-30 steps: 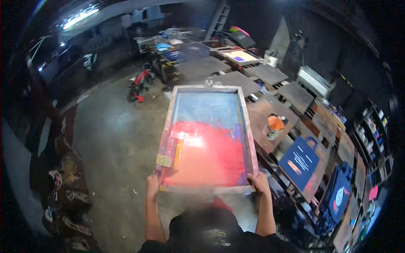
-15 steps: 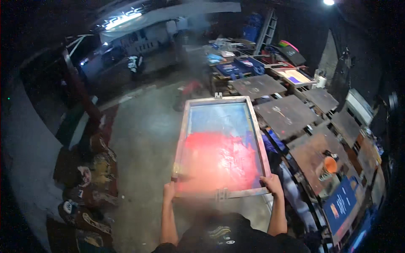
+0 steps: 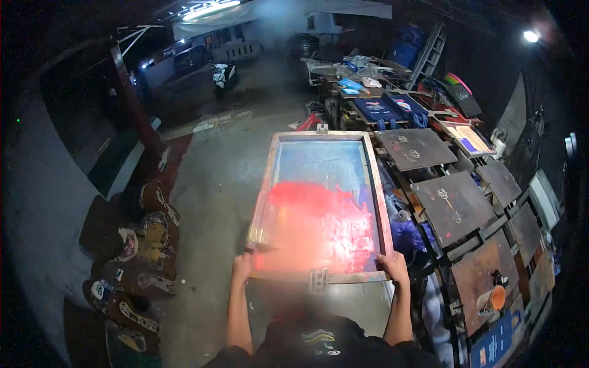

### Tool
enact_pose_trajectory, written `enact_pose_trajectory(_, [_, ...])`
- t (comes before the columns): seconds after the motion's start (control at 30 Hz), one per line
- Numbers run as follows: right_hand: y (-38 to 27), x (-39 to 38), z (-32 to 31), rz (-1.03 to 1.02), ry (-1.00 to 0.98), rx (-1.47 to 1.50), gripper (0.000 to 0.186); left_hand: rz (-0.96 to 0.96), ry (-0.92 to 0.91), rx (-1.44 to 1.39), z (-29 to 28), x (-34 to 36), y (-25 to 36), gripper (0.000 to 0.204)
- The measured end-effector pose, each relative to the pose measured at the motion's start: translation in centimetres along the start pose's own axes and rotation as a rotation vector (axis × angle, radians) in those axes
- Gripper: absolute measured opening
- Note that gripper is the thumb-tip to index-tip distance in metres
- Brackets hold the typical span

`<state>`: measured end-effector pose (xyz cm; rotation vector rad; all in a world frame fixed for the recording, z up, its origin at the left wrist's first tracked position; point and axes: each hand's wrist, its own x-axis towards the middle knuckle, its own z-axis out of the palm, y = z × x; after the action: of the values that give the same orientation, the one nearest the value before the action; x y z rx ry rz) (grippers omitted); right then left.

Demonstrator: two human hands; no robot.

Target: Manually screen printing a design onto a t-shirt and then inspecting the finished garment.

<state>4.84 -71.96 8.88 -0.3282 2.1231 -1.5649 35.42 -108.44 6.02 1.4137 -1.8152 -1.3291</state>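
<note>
I carry a rectangular screen-printing frame (image 3: pixel 379 184) flat in front of me, its mesh (image 3: pixel 319 159) blue at the far end and smeared with red-pink ink over the nearer part. My left hand (image 3: pixel 241 264) is closed on the frame's near left corner, and my right hand (image 3: pixel 392 267) grips the near right corner, thumb over the rim. A metal clamp (image 3: pixel 318 280) is on the middle of the near edge and another (image 3: pixel 322 127) on the far edge.
Rows of flat platen boards (image 3: pixel 415 147) run along the right, with navy tote bags (image 3: pixel 375 109) and an orange cup (image 3: pixel 496 297). Concrete floor (image 3: pixel 199 172) lies left of the frame. Skateboard decks (image 3: pixel 141 282) line the left wall. A white scooter (image 3: pixel 222 76) stands farther back.
My view has swung toward the platen rows' far end, so the nearer boards have shifted right and down. The frame stays in both hands and now appears slightly right of where it was a second ago.
</note>
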Motion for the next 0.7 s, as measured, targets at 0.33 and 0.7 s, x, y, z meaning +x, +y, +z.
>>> enact_pose_trajectory(0.33, [-1.8, 9.4, 6.8, -0.023, 0.183, 0.075, 0.026, 0.13, -0.176, -0.07, 2.5, 19.5, 3.0, 0.051])
enact_pose_trajectory(0.7, [-7.3, 13.1, 10.6, 0.089, 0.405, 0.153, 0.023, 0.272, -0.402, 0.09, 9.1, 34.0, 11.4, 0.048])
